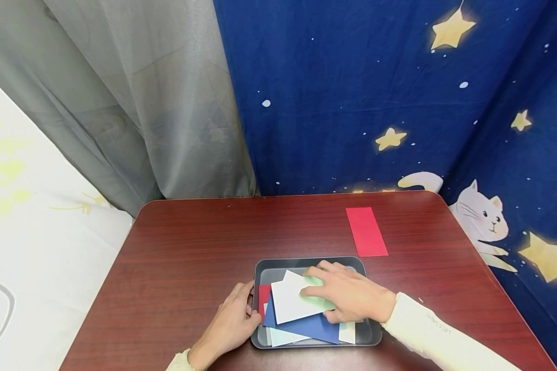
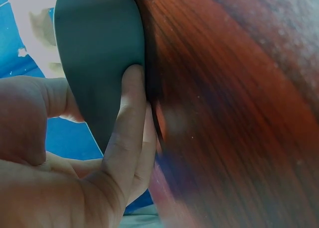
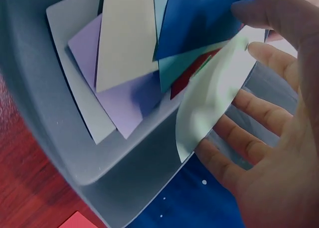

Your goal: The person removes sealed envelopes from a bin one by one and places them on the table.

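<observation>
My left hand (image 1: pixel 232 318) grips the left side of a dark grey tray (image 1: pixel 371 335). In the left wrist view, its fingers (image 2: pixel 133 96) press along the outside of the tray wall while the thumb reaches over the rim. Over the tray, my right hand (image 1: pixel 345 293) spreads its fingers across a pale green card (image 3: pixel 212 101), which looks bowed and tilted in the right wrist view. The thumb is beside a blue card (image 3: pixel 197 24). White paper (image 1: pixel 288 304) lies next to the green card, on top of the blue one.
More cards are in the tray, including a purple one (image 3: pixel 129 106), a cream one (image 3: pixel 127 39) and a red one (image 1: pixel 263 296). Beyond the tray, a red paper rectangle (image 1: pixel 366 232) lies on the brown table (image 1: pixel 190 247). Curtains (image 1: pixel 329 103) hang behind.
</observation>
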`<state>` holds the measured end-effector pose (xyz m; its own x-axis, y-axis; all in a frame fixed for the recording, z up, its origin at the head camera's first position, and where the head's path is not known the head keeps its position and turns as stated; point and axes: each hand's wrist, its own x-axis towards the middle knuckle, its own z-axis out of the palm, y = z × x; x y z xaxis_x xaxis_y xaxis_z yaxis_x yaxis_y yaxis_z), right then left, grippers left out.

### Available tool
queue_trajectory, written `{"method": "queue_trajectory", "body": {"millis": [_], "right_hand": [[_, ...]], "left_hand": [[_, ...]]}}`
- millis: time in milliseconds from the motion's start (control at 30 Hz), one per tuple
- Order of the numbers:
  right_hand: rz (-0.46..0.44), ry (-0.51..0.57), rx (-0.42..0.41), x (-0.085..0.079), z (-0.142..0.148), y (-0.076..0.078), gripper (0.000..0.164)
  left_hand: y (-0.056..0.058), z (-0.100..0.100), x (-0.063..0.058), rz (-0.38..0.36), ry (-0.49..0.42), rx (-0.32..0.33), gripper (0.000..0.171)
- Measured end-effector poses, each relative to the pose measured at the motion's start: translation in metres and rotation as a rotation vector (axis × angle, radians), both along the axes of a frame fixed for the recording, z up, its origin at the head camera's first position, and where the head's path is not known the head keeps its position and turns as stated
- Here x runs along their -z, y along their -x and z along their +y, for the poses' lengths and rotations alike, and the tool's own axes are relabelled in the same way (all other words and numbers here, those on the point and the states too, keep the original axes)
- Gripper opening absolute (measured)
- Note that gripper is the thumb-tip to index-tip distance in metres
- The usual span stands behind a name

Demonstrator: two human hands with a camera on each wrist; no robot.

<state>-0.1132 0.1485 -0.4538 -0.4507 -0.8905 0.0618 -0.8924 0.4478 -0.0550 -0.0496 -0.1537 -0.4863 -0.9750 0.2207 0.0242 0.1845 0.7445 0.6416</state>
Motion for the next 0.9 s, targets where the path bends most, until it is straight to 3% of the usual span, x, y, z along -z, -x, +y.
{"method": "queue_trajectory", "body": {"millis": [467,900], "right_hand": [[0.017,0.014,0.049,-0.011,0.009,0.012,0.055],[0.029,0.095,0.094,-0.008,0.028,0.029,0.053]], "left_hand": [[0.0,0.0,0.001,0.01,-0.005,0.004,0.063],[-0.001,-0.001,0.004,0.003,-0.021,0.001,0.064]]}}
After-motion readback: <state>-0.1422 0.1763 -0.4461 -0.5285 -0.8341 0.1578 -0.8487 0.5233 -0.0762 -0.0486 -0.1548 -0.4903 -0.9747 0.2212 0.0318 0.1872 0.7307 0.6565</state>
